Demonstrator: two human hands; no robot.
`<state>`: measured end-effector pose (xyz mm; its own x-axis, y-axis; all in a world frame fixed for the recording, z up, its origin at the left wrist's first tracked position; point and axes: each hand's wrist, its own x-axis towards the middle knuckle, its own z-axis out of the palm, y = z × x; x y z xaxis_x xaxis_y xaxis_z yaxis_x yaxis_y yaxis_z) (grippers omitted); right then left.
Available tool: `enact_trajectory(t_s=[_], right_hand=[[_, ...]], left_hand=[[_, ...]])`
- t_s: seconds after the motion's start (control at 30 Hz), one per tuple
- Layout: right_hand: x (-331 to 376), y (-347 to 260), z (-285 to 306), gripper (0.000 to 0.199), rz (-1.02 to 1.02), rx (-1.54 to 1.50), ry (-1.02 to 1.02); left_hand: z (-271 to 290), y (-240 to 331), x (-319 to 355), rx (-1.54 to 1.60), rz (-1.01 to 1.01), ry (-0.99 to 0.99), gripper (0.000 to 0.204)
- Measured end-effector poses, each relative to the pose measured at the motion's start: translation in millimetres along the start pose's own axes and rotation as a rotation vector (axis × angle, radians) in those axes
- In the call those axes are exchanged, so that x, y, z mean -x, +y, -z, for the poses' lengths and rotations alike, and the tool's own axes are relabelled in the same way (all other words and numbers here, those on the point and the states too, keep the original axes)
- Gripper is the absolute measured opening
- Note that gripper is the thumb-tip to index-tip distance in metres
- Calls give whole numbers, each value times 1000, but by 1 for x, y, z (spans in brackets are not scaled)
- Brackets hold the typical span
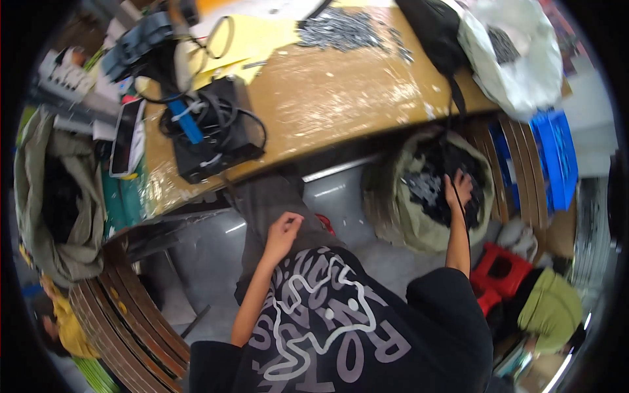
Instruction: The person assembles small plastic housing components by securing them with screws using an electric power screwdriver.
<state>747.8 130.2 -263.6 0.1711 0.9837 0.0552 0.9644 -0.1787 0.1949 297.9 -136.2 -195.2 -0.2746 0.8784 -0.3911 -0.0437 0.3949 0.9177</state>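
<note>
White plastic bag [517, 59] (bulging) on table's [327, 98] right end; dark phone screen [124, 137] left.

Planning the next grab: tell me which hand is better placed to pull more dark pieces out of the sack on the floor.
Right. The right hand is already down in the open sack among the dark pieces; the left hand rests on the lap, apart from it.

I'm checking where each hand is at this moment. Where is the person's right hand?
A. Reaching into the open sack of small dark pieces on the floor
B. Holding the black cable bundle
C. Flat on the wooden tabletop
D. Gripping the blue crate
A: the right hand is down inside the open sack among the small dark pieces, well below the tabletop.
</note>
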Motion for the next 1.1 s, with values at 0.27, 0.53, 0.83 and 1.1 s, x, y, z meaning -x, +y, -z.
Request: enact_trajectory(t_s=[0.27,0.53,0.83,1.1], right_hand=[[20,-2,19,59,-50,-196,62],[146,-168,201,30,585,-765,-397],[46,-328,329,30,876,-1128,230],[13,-390,278,12,675,-391,524]], left_hand=[[9,-1,2,-13,-31,-84,14],[36,-4,21,264,123,-19,16],[113,-15,50,422,123,192,20],[186,42,101,168,-112,813,19]])
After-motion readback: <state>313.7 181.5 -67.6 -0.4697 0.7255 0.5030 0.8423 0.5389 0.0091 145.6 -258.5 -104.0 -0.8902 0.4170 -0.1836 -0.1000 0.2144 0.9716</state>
